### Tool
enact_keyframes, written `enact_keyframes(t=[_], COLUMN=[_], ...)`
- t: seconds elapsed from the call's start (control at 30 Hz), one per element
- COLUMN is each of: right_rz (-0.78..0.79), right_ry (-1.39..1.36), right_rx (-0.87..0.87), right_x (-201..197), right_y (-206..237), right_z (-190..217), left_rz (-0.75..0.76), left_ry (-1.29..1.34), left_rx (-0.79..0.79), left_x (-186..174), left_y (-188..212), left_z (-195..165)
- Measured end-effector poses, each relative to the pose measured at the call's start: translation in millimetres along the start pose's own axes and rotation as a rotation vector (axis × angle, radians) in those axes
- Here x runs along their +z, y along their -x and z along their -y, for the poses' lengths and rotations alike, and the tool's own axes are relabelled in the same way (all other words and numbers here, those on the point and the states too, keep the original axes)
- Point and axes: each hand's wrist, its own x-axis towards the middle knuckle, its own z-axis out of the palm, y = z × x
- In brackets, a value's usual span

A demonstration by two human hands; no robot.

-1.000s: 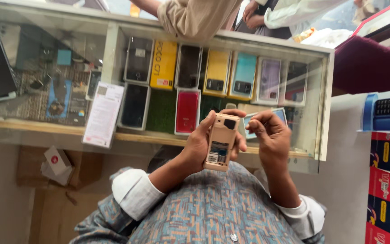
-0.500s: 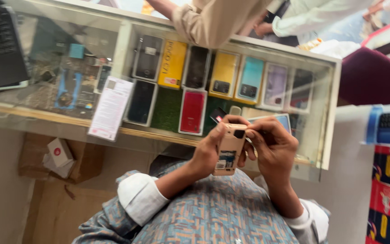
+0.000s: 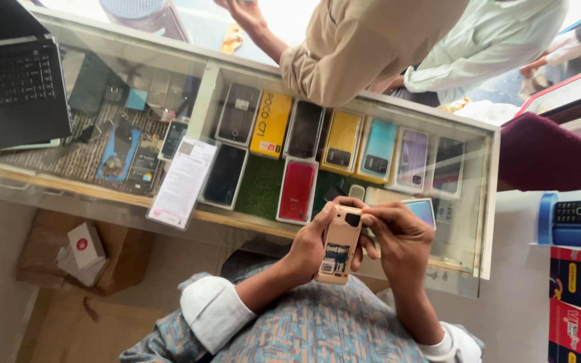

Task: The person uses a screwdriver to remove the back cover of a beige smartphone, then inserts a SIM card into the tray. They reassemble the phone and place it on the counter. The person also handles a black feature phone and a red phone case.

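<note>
A small gold-coloured keypad phone (image 3: 337,245) with its back open, a sticker showing inside, is held upright in front of my chest. My left hand (image 3: 306,250) grips its left side and lower half. My right hand (image 3: 398,242) holds the right side, with its fingertips curled over the top edge near the dark camera corner. Both hands hover just in front of a glass display counter (image 3: 485,222).
Inside the counter lie several phones and cases, among them a red phone (image 3: 296,190) and a yellow box (image 3: 270,124). A paper sheet (image 3: 181,181) hangs off its front edge. A laptop (image 3: 15,91) sits at left. Other people's arms (image 3: 344,47) lean across the counter. Boxed phones (image 3: 579,269) are stacked at right.
The view has shifted slightly, so my hands and the phone sit lower and further right in the frame. My grip on the phone looks unchanged. The person across the counter has leaned further in.
</note>
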Motion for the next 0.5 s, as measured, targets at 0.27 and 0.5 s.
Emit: enact_keyframes(t=[0.27, 0.5], right_rz=[-0.095, -0.112], right_ry=[-0.036, -0.515], right_rx=[0.076, 0.268], right_x=[30.5, 60.6], right_y=[6.0, 11.1], right_z=[-8.8, -13.5], left_rz=[0.019, 0.013], left_ry=[0.156, 0.19], left_rx=[-0.045, -0.153], left_x=[-13.8, -31.3], left_y=[7.9, 17.4], left_z=[-18.2, -39.5])
